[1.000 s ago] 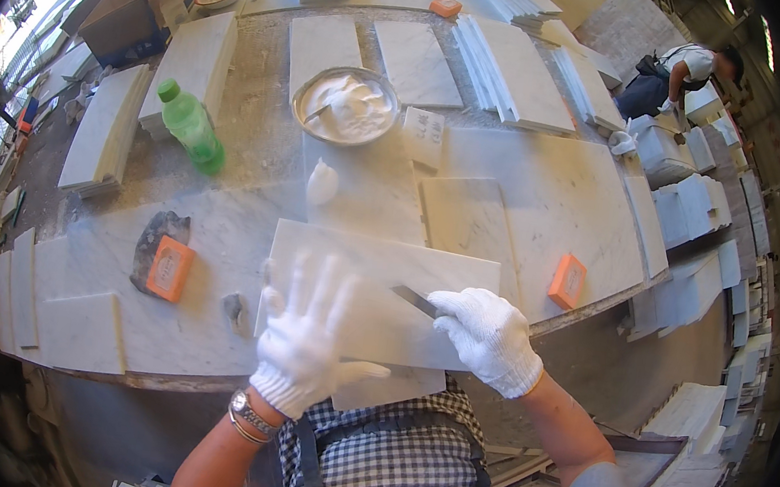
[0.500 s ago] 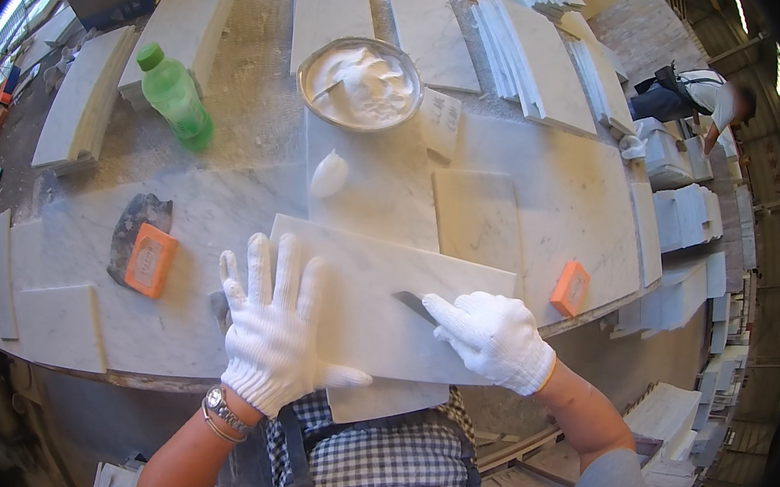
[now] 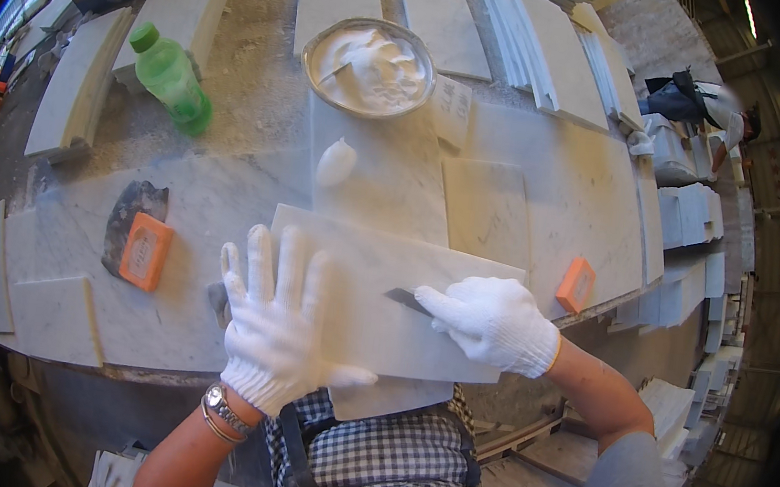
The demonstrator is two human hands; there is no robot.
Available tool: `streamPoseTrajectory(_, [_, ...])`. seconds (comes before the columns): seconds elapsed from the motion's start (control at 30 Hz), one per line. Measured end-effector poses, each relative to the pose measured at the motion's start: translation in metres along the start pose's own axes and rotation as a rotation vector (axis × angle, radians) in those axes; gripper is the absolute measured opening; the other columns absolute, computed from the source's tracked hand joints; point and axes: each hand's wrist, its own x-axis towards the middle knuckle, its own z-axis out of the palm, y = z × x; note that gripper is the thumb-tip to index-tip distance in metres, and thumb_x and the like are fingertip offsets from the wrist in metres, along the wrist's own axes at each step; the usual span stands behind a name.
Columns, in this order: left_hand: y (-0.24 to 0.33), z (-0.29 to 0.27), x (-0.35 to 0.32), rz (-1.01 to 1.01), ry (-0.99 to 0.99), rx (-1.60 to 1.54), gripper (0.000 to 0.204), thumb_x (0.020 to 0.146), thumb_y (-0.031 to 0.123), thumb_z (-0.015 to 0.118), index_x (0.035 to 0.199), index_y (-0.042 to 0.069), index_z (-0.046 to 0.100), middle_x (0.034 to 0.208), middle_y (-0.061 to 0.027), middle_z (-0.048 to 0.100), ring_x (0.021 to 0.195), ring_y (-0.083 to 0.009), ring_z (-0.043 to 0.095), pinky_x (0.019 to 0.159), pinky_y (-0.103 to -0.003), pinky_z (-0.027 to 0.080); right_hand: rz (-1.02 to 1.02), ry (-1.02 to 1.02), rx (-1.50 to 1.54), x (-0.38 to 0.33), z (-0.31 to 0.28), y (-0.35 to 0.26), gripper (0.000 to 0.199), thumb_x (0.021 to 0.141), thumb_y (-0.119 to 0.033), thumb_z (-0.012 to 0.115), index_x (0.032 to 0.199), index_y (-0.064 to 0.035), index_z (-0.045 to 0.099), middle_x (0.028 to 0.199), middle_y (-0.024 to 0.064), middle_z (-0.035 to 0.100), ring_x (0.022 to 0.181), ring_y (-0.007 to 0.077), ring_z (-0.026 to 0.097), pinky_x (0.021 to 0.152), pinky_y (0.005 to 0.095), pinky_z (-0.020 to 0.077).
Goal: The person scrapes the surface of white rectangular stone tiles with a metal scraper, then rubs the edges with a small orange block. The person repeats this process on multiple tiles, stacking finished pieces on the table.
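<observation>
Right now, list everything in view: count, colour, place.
Slab: one, white, centre.
Blade: one, dark, over slab.
Paste bowl: one, grey, beyond slab.
Lump: one, white, between slab and bowl.
Bottle: one, green, left of bowl.
Packs: three, orange, flanking slab, top edge.
Flat piece: one, blackish, by left pack.
Other slabs: many, white, across table.
Worker: one, light top, upper right.
Left hand: one, white-gloved, at slab's left.
Right hand: one, white-gloved, holding blade.

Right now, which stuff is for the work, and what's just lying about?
For the work:
- slab, with the left grip spread at its left edge
- blade, in the right grip
- maybe white paste; neither grip touches it

Probably just lying about:
- green bottle
- orange boxes
</observation>
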Motion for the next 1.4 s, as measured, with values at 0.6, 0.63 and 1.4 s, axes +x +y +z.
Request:
streamPoseTrajectory(0.6, [0.001,0.0,0.001,0.003,0.037,0.002,0.134,0.053,0.083,0.079,0.151,-0.002,0.043,0.161,-0.0337,0.03,0.15,-0.0615,0.016,0.119,-0.076,0.004,-0.02,-0.254,-0.119,0.028,-0.021,0.018,0.042,0.086,-0.015,0.066,0.127,-0.0139,0.064,0.081,0.0048,0.068,0.074,0.0278,0.068,0.059,0.0419,0.0538])
streamPoseTrajectory(0.63, [0.001,0.0,0.001,0.004,0.031,0.027,0.135,0.053,0.083,0.079,0.151,-0.002,0.043,0.161,-0.0336,0.03,0.15,-0.0614,0.016,0.119,-0.076,0.004,-0.103,-0.236,-0.06,0.029,-0.022,0.016,0.042,0.086,-0.015,0.066,0.128,-0.0145,0.064,0.081,0.005,0.068,0.074,0.0283,0.068,0.06,0.0422,0.0538])
streamPoseTrajectory(1.4, [-0.001,-0.002,0.003,0.004,0.018,0.011,0.136,0.056,0.086,0.076,0.154,-0.002,0.04,0.162,-0.0332,0.029,0.151,-0.0608,0.015,0.12,-0.075,0.002,-0.184,-0.368,-0.149,0.044,-0.031,0.009,0.045,0.087,-0.015,0.062,0.132,-0.0204,0.061,0.088,0.009,0.07,0.079,0.0312,0.07,0.06,0.0441,0.0563])
